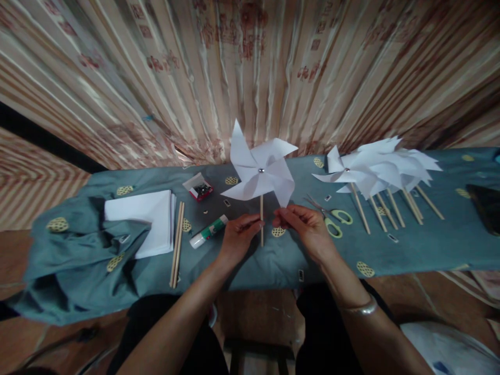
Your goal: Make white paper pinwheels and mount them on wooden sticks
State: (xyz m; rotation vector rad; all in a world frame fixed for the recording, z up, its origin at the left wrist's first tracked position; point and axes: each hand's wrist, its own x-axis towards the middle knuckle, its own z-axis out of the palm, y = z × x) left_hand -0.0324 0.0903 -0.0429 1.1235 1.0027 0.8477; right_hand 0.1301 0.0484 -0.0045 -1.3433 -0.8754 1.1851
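1. Left hand (239,233) pinches the wooden stick (261,206), holding the paper pinwheel (262,178) upright, blades clear of the table (258,273), midway along its near edge;
2. right hand (307,225) bunches fingers at one blade (284,188); grip unclear;
3. scissors (328,212) lie beside it; other pinwheels (380,169) overlap toward the far-right corner, leaving workspace.

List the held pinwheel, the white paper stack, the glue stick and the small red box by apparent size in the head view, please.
1. Held pinwheel: widest and tallest.
2. White paper stack, partly covered.
3. Glue stick and small red box: too alike to rank; the stick is longer, the box broader.
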